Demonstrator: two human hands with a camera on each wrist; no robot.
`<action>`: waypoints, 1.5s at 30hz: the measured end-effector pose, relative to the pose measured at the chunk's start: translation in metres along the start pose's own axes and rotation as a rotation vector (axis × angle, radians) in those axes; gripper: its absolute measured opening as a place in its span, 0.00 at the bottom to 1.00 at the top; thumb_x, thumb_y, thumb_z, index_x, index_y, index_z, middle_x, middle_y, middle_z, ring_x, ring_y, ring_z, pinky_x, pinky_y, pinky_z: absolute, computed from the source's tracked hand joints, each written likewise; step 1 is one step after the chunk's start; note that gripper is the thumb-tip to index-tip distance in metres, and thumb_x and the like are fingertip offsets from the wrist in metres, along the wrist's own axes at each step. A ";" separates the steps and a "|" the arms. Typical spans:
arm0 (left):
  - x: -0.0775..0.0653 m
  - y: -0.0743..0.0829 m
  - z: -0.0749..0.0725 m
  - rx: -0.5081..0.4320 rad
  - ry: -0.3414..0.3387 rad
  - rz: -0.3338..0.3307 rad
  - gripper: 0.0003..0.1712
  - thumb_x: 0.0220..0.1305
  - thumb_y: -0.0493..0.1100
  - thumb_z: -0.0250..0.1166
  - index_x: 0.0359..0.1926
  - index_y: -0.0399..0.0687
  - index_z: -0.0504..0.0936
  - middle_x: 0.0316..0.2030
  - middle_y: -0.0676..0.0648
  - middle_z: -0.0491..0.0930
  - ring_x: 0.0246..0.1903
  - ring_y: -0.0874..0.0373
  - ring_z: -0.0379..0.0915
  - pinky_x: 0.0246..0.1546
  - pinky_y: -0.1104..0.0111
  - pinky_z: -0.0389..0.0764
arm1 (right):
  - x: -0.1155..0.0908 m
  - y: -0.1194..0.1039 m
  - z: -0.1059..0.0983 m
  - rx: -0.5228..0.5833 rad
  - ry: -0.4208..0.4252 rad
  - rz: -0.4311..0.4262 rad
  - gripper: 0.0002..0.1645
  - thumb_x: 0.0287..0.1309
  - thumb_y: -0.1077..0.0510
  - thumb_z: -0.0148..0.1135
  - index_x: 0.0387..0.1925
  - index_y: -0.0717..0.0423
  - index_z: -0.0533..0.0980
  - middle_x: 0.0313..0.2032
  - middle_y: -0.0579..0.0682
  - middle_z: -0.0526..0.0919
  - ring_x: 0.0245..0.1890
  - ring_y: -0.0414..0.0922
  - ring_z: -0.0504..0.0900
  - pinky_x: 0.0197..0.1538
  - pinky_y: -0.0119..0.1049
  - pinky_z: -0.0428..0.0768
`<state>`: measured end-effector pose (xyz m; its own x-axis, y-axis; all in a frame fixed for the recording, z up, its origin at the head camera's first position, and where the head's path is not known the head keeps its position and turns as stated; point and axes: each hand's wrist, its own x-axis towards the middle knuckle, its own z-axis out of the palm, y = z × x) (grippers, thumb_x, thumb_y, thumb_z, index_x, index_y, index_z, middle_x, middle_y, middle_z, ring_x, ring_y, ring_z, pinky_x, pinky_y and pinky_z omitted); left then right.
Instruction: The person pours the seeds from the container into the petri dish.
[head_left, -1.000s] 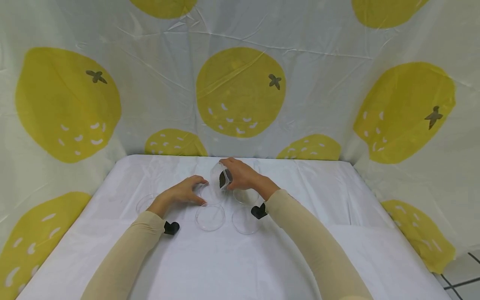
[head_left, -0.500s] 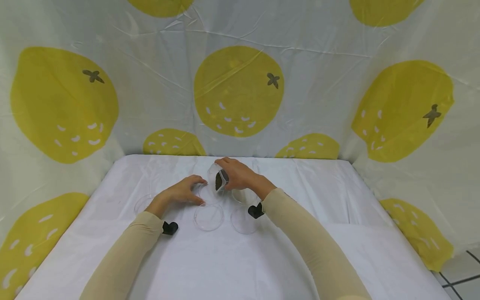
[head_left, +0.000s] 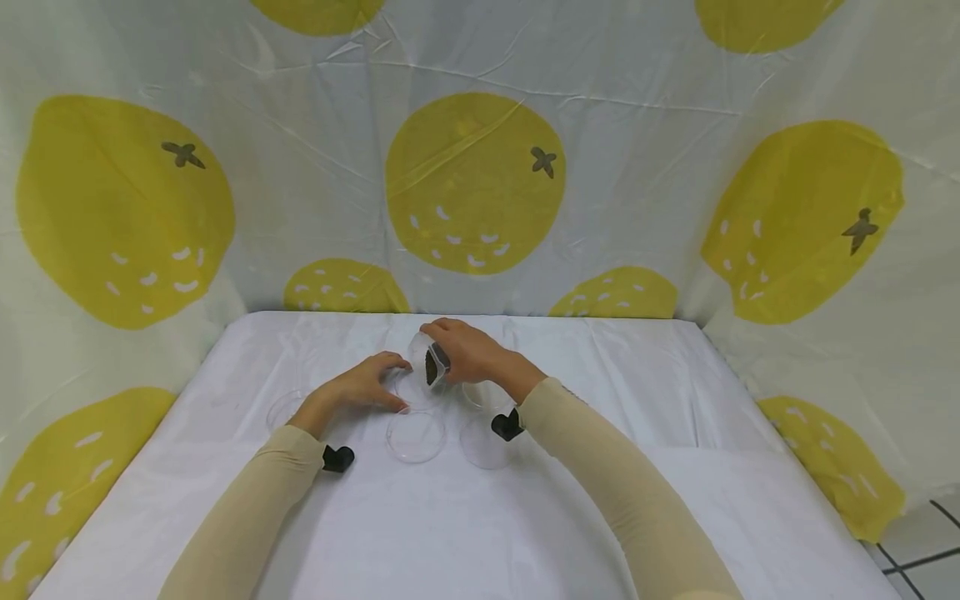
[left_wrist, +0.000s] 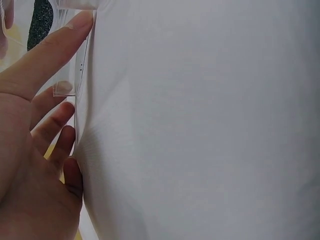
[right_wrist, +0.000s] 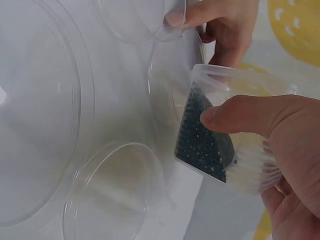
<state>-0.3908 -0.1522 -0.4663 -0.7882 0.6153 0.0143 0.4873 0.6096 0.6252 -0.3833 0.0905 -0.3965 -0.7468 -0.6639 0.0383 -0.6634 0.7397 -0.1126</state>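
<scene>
My right hand (head_left: 467, 348) grips a clear plastic cup (head_left: 437, 364) part-filled with dark granules (right_wrist: 197, 137). It tilts steeply to the left, and the granules slope toward its lower side in the right wrist view. Beneath its mouth lies a clear petri dish (head_left: 414, 389) on the table. With thumb and fingers spread on opposite sides, my left hand (head_left: 363, 387) holds that dish's rim; in the left wrist view the thumb (left_wrist: 55, 52) lies along the clear wall. A few dark specks show by the dish there. How much lies inside is too small to tell.
Several other clear round dishes or lids stand close by: one in front (head_left: 416, 437), one at front right (head_left: 485, 442), one left of my left forearm (head_left: 283, 408). A white cloth (head_left: 420, 533) covers the table. Behind hangs a lemon-printed curtain (head_left: 622, 200).
My right hand has shifted slightly left with the cup, which has turned a little. My left hand keeps its place at the dish. The head view has moved slightly.
</scene>
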 end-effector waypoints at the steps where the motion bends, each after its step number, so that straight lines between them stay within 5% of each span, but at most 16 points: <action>1: 0.000 0.000 0.000 -0.002 0.001 0.002 0.43 0.39 0.54 0.77 0.58 0.47 0.72 0.60 0.42 0.64 0.62 0.47 0.55 0.62 0.53 0.55 | 0.000 -0.001 0.000 -0.002 -0.003 -0.003 0.54 0.43 0.57 0.73 0.69 0.47 0.53 0.64 0.48 0.60 0.63 0.46 0.60 0.56 0.38 0.68; 45: 0.001 -0.003 0.002 -0.008 0.013 -0.011 0.44 0.38 0.56 0.77 0.57 0.50 0.72 0.60 0.44 0.64 0.62 0.49 0.54 0.62 0.55 0.54 | -0.001 -0.008 0.002 -0.101 0.032 -0.024 0.55 0.40 0.54 0.75 0.68 0.49 0.55 0.63 0.49 0.61 0.63 0.46 0.59 0.58 0.37 0.67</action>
<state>-0.3920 -0.1527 -0.4697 -0.7983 0.6021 0.0170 0.4752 0.6123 0.6319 -0.3771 0.0855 -0.3978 -0.7309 -0.6787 0.0715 -0.6810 0.7322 -0.0108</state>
